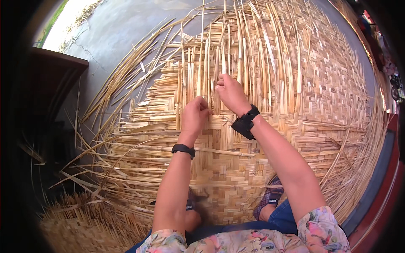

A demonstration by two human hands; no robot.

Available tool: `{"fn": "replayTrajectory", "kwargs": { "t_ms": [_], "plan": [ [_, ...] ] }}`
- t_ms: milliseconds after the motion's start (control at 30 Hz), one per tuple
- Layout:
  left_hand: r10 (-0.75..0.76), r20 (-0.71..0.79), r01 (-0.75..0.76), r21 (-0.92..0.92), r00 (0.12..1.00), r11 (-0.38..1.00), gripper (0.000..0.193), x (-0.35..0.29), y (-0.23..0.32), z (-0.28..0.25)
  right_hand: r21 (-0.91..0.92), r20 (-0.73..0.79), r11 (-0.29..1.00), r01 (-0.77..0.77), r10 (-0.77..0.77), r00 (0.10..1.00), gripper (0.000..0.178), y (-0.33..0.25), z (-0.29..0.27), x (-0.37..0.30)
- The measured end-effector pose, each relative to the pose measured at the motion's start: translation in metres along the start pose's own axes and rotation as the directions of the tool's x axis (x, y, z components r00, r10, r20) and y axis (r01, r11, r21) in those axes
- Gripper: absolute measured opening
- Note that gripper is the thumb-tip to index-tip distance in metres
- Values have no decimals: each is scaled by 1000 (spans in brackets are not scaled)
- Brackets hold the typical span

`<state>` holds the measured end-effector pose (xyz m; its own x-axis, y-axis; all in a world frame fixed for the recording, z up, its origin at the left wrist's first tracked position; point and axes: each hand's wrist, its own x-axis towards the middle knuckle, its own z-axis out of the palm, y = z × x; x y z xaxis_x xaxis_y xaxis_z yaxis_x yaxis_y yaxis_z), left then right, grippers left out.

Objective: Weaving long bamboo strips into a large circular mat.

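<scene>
A large woven mat (236, 168) of flat, straw-coloured split-cane strips lies beneath both my hands, its pattern partly woven. Long loose strips (257, 63) run up and away over its far middle part. My left hand (195, 114) is closed, fingers pinched down on a strip at the edge of the woven part. Slightly farther and to the right, my right hand (233, 96) is closed with the thumb and fingertips on an upright pale strip (224, 59). The gripped ends are partly hidden by my fingers. Dark bands circle both wrists.
Loose strip ends (122, 80) fan out over the grey floor (126, 25) at the far left. Dark wooden furniture (59, 71) stands at the left edge. My sandalled feet (270, 202) rest on the mat's near side. A red ledge (386, 189) borders the right.
</scene>
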<state>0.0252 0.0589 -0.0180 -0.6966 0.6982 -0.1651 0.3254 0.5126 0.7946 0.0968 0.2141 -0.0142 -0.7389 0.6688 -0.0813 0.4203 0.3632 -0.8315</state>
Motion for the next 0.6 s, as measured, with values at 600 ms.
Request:
{"fn": "replayTrajectory", "kwargs": {
  "t_ms": [600],
  "plan": [
    [452,-130,-303,579,883,757,18,-59,-19,31,-284,229,930,233,-170,958,21,9,-45,1]
  ]
}}
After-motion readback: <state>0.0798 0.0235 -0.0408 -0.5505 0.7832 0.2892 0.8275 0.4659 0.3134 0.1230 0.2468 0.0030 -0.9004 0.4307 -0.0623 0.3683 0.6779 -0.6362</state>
